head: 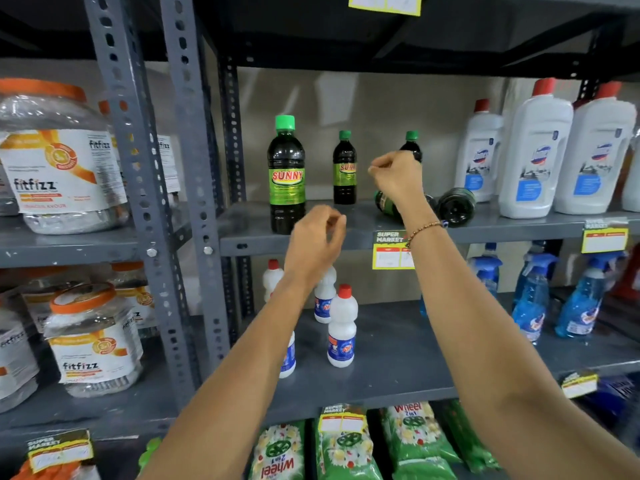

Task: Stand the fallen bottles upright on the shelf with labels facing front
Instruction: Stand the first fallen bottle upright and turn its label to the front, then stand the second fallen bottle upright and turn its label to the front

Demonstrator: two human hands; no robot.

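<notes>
A dark Sunny bottle [286, 174] with a green cap stands upright at the front of the grey shelf [311, 237], label forward. A second Sunny bottle [344, 168] stands further back. A third upright bottle [412, 145] is mostly hidden behind my right hand [396, 176]. Two dark bottles lie on their sides: one [384, 201] partly behind my right wrist, the other [456, 206] with its base towards me. My left hand [317, 239] hovers just right of the front bottle, fingers curled, holding nothing. My right hand is loosely closed and empty.
Tall white bottles with red caps [533, 150] stand at the right of the same shelf. Small white bottles [342, 329] and blue spray bottles [531, 296] fill the shelf below. Fitfizz jars [59, 161] sit in the left bay behind a perforated upright [187, 161].
</notes>
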